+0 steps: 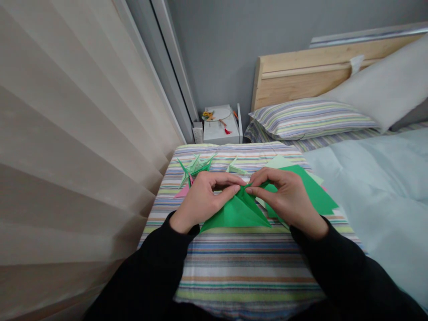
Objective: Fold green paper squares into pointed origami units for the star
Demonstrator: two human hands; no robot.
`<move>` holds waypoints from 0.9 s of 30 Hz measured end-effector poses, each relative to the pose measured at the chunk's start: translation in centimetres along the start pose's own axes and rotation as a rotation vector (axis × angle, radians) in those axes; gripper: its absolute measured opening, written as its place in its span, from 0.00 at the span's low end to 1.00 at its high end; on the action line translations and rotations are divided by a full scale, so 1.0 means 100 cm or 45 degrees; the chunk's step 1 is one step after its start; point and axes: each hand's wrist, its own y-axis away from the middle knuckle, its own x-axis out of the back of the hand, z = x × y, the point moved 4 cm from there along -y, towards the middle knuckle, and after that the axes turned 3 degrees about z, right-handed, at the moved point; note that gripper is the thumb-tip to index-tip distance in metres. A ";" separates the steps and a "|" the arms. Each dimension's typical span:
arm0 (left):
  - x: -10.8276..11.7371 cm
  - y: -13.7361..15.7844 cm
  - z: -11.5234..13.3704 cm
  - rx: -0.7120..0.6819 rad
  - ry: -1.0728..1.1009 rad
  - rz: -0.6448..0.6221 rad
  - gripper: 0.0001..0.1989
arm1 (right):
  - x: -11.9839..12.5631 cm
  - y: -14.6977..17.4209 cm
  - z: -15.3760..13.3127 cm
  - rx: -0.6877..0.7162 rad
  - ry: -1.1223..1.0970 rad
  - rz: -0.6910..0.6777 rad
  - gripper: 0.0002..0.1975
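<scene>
A partly folded sheet of green origami paper (234, 214) is between my hands, its wide edge towards me and its narrow top pinched. My left hand (209, 194) is closed on the top fold, thumb and forefinger together. On the other side of that fold, my right hand (286, 191) pinches the paper in the same way. Beyond my left hand lie folded green paper cranes (197, 167) and a bit of pink paper (182, 192). A pale green folded piece (236, 167) rests behind my hands. Loose green sheets (312, 189) are partly hidden by my right hand.
The striped cloth (247, 267) covers the table under my hands. A pleated curtain (83, 156) hangs close on the left. On the right is a bed with a pale blue quilt (374, 178) and a striped pillow (310, 118). A white nightstand (217, 133) stands beyond the table.
</scene>
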 end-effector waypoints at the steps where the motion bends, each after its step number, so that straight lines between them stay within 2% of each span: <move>1: 0.000 0.000 0.000 0.004 -0.011 0.003 0.07 | 0.000 0.000 0.000 -0.024 -0.004 -0.002 0.11; 9: -0.001 0.001 0.001 0.067 0.009 -0.023 0.07 | -0.001 0.002 0.005 -0.134 -0.025 0.014 0.13; 14: -0.004 0.002 -0.002 0.110 0.123 -0.117 0.08 | -0.002 0.002 0.010 -0.280 -0.271 0.097 0.20; 20: -0.006 0.002 -0.002 0.137 0.222 -0.196 0.05 | -0.006 0.002 0.005 -0.448 -0.479 0.055 0.28; 27: -0.011 0.003 -0.005 0.195 0.364 -0.190 0.09 | -0.003 0.002 0.003 -0.559 -0.449 0.053 0.30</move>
